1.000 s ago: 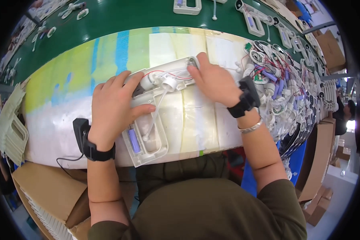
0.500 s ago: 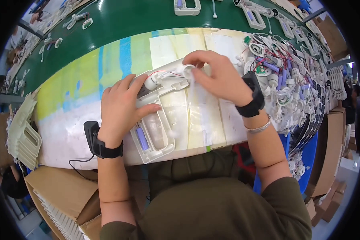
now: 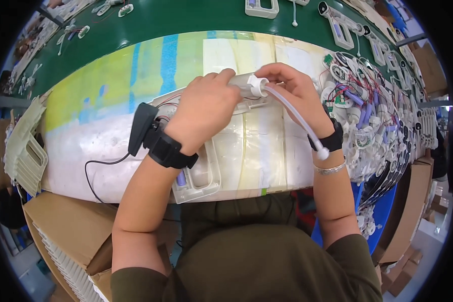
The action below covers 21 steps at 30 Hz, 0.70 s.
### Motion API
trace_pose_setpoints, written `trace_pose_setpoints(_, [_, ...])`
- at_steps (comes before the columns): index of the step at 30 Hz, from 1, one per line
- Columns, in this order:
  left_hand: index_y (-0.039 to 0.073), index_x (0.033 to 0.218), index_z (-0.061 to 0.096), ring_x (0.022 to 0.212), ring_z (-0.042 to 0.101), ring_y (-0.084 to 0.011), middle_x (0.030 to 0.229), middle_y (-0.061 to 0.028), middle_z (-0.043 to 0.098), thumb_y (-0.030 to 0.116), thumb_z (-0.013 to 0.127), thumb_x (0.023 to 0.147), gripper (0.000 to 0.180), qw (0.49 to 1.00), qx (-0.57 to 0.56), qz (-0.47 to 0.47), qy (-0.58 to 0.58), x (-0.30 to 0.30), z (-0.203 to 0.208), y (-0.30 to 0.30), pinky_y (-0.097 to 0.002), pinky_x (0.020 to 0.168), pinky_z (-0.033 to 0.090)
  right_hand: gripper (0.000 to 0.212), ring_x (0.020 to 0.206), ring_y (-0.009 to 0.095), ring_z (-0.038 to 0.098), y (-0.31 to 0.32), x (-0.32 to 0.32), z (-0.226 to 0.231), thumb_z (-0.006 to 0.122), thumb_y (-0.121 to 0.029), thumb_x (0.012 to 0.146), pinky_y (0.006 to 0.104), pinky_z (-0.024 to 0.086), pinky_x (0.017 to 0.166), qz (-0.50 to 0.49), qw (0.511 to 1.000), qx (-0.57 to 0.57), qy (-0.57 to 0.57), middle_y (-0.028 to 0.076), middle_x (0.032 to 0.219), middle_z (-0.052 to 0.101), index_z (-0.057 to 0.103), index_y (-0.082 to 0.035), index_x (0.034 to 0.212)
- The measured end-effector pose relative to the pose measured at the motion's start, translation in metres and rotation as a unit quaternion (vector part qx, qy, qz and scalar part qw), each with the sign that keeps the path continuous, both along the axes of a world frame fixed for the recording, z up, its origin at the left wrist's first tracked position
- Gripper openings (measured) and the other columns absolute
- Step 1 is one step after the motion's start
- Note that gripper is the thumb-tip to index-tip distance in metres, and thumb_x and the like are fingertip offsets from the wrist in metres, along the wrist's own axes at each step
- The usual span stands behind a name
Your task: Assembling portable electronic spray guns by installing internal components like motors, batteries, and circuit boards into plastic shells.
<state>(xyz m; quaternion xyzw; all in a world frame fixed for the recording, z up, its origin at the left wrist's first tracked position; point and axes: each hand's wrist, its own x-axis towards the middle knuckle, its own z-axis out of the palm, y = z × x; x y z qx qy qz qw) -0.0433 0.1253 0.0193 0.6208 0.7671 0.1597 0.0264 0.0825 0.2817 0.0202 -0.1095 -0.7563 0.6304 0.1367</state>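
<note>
A translucent grey cylinder (image 3: 244,83) with a white end collar (image 3: 258,86) is held above the white handle-shaped housing half (image 3: 214,173). My left hand (image 3: 206,108) is closed around the cylinder's left part. At the collar's end, my right hand (image 3: 299,95) has its fingers and thumb curled about the rim. From that end a flexible white tube (image 3: 296,115) hangs across my right palm and wrist, ending in a small knob. The housing lies on the worktop, and my left hand and forearm cover much of it. A purple battery cell (image 3: 181,177) and thin red wires (image 3: 168,99) show inside.
On the right is a heaped pile of wired parts (image 3: 360,108), above a blue bin (image 3: 385,216). Stacked white shells (image 3: 27,151) stand at the left edge, with a cardboard box (image 3: 70,221) below. Partly assembled units (image 3: 337,27) lie on the green surface (image 3: 186,20) beyond.
My left hand has moved right and up from the housing onto the cylinder. The cylinder with its tube is now raised in my hands. The head view has shifted slightly.
</note>
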Motion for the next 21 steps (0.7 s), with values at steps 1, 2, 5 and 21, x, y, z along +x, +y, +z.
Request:
trace_pose_setpoints(1, [0.000, 0.086, 0.064, 0.095, 0.059, -0.0329, 0.116, -0.0150, 0.057, 0.015, 0.061, 0.081, 0.017, 1.000, -0.002, -0.003, -0.003, -0.001, -0.001, 0.001, -0.0381, 0.081, 0.048, 0.018, 0.080, 0.012, 0.057, -0.003, 0.002, 0.001, 0.054, -0.005, 0.084, 0.0242, 0.046, 0.070, -0.003, 1.000, -0.002, -0.003, 0.005, 0.090, 0.064, 0.062, -0.002, 0.099])
trace_pose_setpoints(2, [-0.001, 0.083, 0.064, 0.094, 0.059, -0.0327, 0.115, -0.0153, 0.057, 0.012, 0.060, 0.080, 0.015, 1.000, -0.005, -0.005, 0.002, -0.001, -0.001, 0.002, -0.0375, 0.080, 0.048, 0.018, 0.080, 0.014, 0.057, -0.007, 0.004, 0.004, 0.055, -0.004, 0.083, 0.0254, 0.045, 0.070, -0.017, 0.997, 0.078, 0.009, 0.004, 0.089, 0.064, 0.063, -0.003, 0.098])
trace_pose_setpoints(5, [-0.003, 0.080, 0.063, 0.094, 0.059, -0.0325, 0.115, -0.0160, 0.058, 0.006, 0.059, 0.077, 0.010, 1.000, -0.011, -0.011, 0.005, -0.005, -0.001, 0.004, -0.0373, 0.081, 0.049, 0.020, 0.080, 0.018, 0.057, -0.017, 0.004, 0.001, 0.057, -0.002, 0.078, 0.0284, 0.044, 0.070, -0.022, 0.961, 0.270, 0.055, 0.001, 0.088, 0.064, 0.065, -0.008, 0.095])
trace_pose_setpoints(21, [0.005, 0.111, 0.057, 0.108, 0.053, -0.0366, 0.127, -0.0172, 0.051, 0.003, 0.060, 0.078, 0.034, 0.986, 0.122, 0.012, -0.110, -0.027, 0.058, -0.047, -0.0371, 0.089, 0.045, 0.028, 0.092, 0.026, 0.053, -0.052, 0.013, 0.005, 0.064, -0.006, 0.070, 0.0371, 0.042, 0.079, -0.080, 0.857, 0.502, 0.087, 0.005, 0.100, 0.059, 0.064, -0.012, 0.098])
